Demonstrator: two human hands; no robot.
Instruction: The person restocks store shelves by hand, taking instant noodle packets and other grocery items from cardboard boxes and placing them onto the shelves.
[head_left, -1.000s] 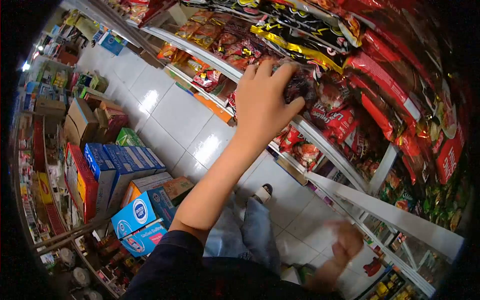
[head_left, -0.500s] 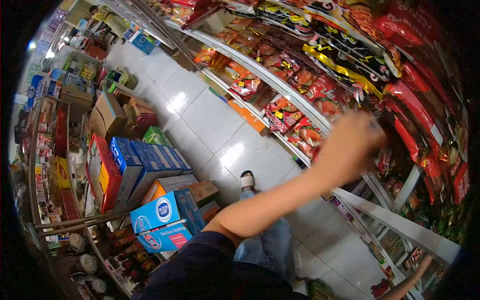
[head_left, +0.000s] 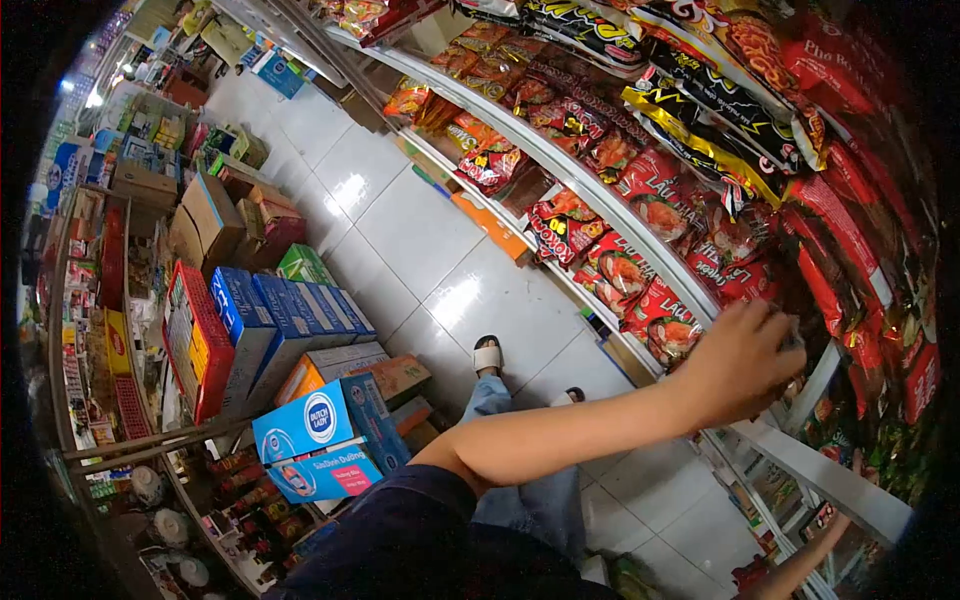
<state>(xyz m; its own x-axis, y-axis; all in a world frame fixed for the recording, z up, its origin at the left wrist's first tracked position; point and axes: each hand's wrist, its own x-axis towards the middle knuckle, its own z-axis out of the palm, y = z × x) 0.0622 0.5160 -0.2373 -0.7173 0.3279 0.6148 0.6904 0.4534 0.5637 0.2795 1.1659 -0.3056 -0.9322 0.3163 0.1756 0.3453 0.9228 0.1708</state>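
Observation:
My left hand (head_left: 745, 365) reaches across to the shelf rack on the right, its fingers curled; whatever lies inside them, if anything, is hidden. Just behind it are red noodle packets (head_left: 665, 320) on a lower shelf, and a white metal shelf edge (head_left: 830, 480) runs below the hand. Large red packs (head_left: 840, 230) hang or lean close by on the right, beside black packs with yellow edges (head_left: 715, 140). At the lower right, my right hand (head_left: 855, 480) is partly hidden by that white shelf edge, and its fingers are hard to make out.
Blue milk cartons (head_left: 320, 430) and taller blue boxes (head_left: 300, 310) stand on the left, near a red-edged box (head_left: 195, 340). Brown cartons (head_left: 208, 225) line the aisle farther back. A tiled floor (head_left: 400, 230) runs between. Another person (head_left: 225, 35) is at the far end.
My left hand has moved down and slightly right, away from the upper red packets, and more of the noodle packets shows. The view has shifted slightly.

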